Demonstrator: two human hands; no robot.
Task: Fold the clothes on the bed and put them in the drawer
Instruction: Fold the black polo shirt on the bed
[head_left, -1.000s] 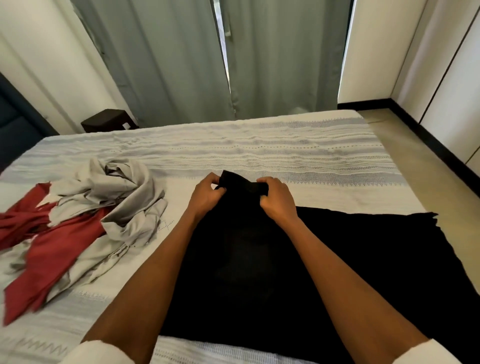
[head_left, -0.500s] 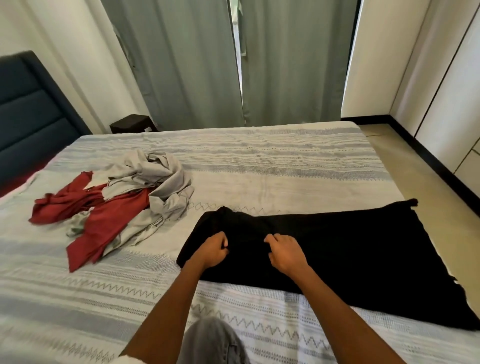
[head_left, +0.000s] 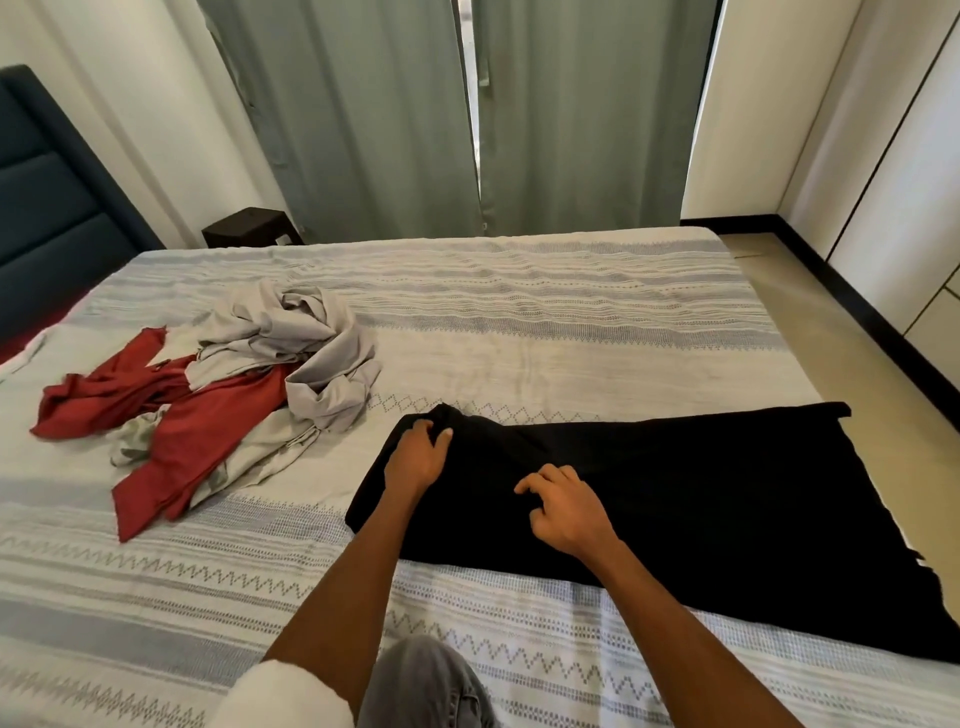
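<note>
Head view, nearest first: my knee in grey denim (head_left: 423, 680) sits at the bottom edge, with a white sleeve (head_left: 283, 693) on the left forearm. Both forearms reach forward over the striped bedspread (head_left: 156, 597). My right hand (head_left: 566, 506) lies palm down on the black garment (head_left: 701, 493), fingers loosely bent and spread, nothing caught in its grip. My left hand (head_left: 415, 457) reaches further, to the garment's far left corner, where the fingers curl into the bunched cloth; that grip has closed on the fabric. The black garment is spread flat across the bed's right half, running to its right edge. Left of it, apart, a red garment (head_left: 197, 441) lies tangled with a crumpled grey garment (head_left: 301, 353). Beyond the bed stand a dark nightstand (head_left: 252, 228), a blue headboard (head_left: 47, 218) and grey-green curtains (head_left: 363, 114).
</note>
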